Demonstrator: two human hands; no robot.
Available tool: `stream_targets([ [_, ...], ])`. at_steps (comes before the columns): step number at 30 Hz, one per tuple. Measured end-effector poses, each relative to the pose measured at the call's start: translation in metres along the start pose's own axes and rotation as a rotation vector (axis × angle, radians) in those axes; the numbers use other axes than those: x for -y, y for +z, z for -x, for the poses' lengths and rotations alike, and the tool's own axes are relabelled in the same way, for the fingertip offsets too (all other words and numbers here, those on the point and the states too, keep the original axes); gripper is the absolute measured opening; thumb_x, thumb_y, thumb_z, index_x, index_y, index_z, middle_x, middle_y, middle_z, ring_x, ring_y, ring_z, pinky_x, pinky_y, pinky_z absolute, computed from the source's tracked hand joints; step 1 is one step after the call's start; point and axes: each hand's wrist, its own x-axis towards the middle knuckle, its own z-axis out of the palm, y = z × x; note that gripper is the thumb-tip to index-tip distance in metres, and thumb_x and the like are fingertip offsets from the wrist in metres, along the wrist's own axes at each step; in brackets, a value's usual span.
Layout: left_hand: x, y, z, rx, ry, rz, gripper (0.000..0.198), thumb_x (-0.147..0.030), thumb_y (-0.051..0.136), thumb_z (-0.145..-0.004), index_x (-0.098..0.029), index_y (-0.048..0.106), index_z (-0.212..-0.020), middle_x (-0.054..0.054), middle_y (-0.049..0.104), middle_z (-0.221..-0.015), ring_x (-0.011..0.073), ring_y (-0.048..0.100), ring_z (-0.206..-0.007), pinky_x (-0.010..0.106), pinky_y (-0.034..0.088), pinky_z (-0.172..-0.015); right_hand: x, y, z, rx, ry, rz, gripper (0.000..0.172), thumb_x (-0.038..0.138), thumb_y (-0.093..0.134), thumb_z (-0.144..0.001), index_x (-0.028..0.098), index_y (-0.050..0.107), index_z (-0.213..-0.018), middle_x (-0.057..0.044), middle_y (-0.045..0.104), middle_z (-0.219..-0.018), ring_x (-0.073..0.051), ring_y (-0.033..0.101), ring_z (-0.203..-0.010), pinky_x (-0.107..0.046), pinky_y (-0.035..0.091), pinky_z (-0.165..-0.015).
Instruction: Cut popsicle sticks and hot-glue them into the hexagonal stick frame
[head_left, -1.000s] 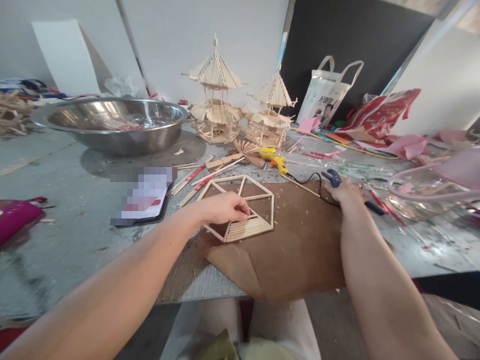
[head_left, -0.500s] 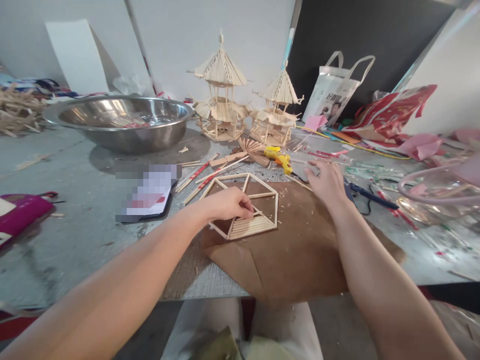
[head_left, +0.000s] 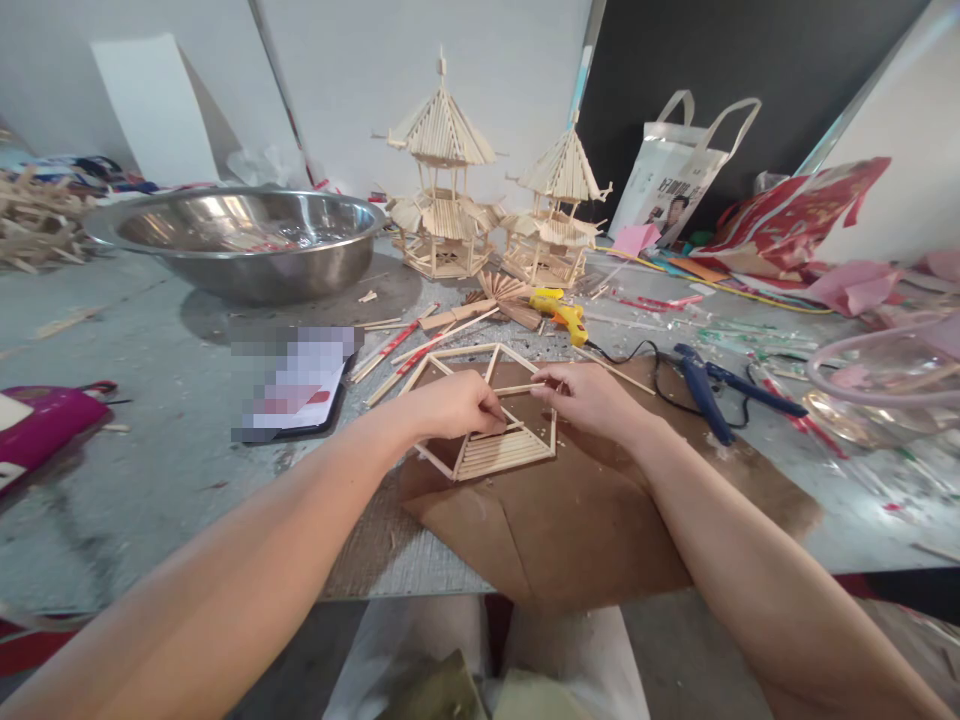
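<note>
A hexagonal frame of thin wooden sticks lies on brown paper, with spokes meeting near its middle. Parallel slats fill its front triangle. My left hand rests over the frame's left and middle part, thumb and fingers pinched on a short stick above the slats. Its fingertips partly hide that stick. On the frame's right corner, my right hand has its fingers closed around the wood. The centre joint is covered by my left hand.
A yellow hot glue gun lies behind the frame; blue-handled cutters lie right. Two stick pagodas stand at the back. Left are a phone, a steel basin and a purple tool. Loose sticks lie behind the frame.
My right hand has come left and toward me, from beside the glue gun to the frame's right corner. The cutters are uncovered now. My left hand stays in place.
</note>
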Motion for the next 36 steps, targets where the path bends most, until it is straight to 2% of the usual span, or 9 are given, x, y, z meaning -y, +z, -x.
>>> stream_targets([
  [9, -0.001, -0.001, 0.001, 0.030, 0.014, 0.000, 0.028, -0.030, 0.052, -0.067, -0.020, 0.068, -0.087, -0.002, 0.068, -0.079, 0.0101, 0.054, -0.065, 0.018, 0.035, -0.058, 0.002, -0.001, 0.000, 0.097, 0.052, -0.007, 0.027, 0.037, 0.045, -0.077, 0.022, 0.061, -0.093, -0.001, 0.064, -0.078, -0.013, 0.054, -0.067, -0.023, 0.034, -0.057],
  [17, 0.000, -0.001, 0.001, 0.052, 0.022, 0.008, 0.028, -0.029, 0.052, -0.066, -0.021, 0.067, -0.089, -0.002, 0.068, -0.081, 0.0106, 0.054, -0.067, 0.019, 0.036, -0.059, -0.008, 0.005, -0.003, 0.086, 0.050, -0.086, 0.027, 0.037, 0.045, -0.076, 0.021, 0.060, -0.092, -0.001, 0.064, -0.077, -0.012, 0.054, -0.067, -0.022, 0.037, -0.059],
  [36, 0.002, 0.000, 0.001, 0.042, 0.010, 0.045, 0.029, -0.029, 0.052, -0.066, -0.020, 0.066, -0.089, 0.000, 0.067, -0.084, 0.0112, 0.055, -0.070, 0.019, 0.037, -0.062, -0.009, 0.006, -0.002, 0.094, 0.048, -0.094, 0.027, 0.037, 0.046, -0.077, 0.021, 0.059, -0.094, -0.001, 0.065, -0.082, -0.013, 0.056, -0.071, -0.023, 0.038, -0.062],
])
